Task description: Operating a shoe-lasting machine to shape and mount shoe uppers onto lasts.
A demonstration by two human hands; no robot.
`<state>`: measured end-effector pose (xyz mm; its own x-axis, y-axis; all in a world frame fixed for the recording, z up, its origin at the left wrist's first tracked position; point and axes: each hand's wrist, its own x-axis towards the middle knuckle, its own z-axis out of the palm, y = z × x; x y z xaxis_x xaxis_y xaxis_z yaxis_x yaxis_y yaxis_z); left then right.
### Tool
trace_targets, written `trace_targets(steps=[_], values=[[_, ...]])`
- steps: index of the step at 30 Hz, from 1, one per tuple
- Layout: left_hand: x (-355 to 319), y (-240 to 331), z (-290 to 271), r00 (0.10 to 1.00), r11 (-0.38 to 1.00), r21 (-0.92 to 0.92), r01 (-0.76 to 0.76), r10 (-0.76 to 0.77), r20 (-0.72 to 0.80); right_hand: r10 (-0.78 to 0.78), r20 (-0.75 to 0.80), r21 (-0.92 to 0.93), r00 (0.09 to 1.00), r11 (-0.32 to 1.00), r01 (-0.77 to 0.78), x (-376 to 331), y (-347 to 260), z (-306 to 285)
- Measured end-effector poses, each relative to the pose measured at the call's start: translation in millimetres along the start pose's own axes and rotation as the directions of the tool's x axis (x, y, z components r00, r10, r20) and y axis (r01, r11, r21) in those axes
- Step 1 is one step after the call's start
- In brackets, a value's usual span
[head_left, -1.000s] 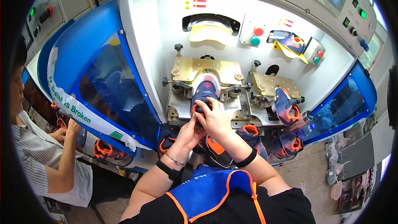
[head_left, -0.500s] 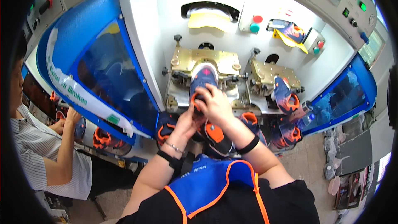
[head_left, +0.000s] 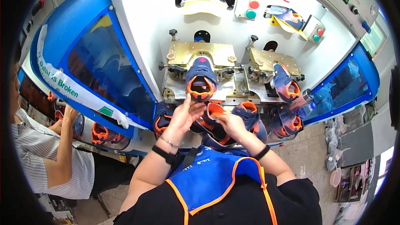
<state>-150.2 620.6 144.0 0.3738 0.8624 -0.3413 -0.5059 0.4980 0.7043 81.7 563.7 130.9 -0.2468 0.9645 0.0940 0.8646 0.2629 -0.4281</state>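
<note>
A dark blue sneaker with an orange collar sits toe-in at the brass-coloured clamp fixture, a red light mark on its toe. Just below its heel is my left hand, palm turned up and fingers stretched out, at or very near the heel. My right hand is closed on the collar edge of another sneaker, held low in front of the machine. My left wrist and forearm partly cover the sneaker beside it.
A second fixture at right holds a sneaker. More sneakers line the ledge. Red and green buttons are on the back wall. Blue side doors flank the opening. At far left, a person handles a shoe.
My right hand has left the sneaker at the fixture and now grips the collar of the one below. My left hand has opened out under the heel. The view has shifted slightly.
</note>
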Motion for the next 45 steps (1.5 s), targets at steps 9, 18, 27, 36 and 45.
trace_targets(steps=[9, 18, 27, 36, 45], values=[[-76, 4, 72, 0.802, 0.33, 0.735, -0.593, 0.157, 0.577, -0.625, -0.019, -0.448, 0.781, 0.703, 0.552, -18, -72, -157], [-60, 64, 57, 0.888, 0.908, -0.261, -0.328, 0.391, 0.244, -0.579, -0.501, -0.165, 0.643, 0.793, 0.586, 3, -100, -126], [-70, 71, 46, 0.925, 0.92, -0.233, -0.316, 0.353, 0.141, -0.589, -0.604, -0.26, 0.537, 0.783, 0.565, 122, -101, -207], [-80, 68, 18, 0.932, 0.919, -0.216, -0.33, 0.353, 0.08, -0.341, -0.556, -0.072, 0.758, 0.928, 0.365, 293, -65, -251], [-76, 69, -5, 0.932, 0.921, -0.18, -0.346, 0.359, 0.047, 0.014, -0.951, -0.012, 0.307, 0.997, -0.081, 241, -30, -159]])
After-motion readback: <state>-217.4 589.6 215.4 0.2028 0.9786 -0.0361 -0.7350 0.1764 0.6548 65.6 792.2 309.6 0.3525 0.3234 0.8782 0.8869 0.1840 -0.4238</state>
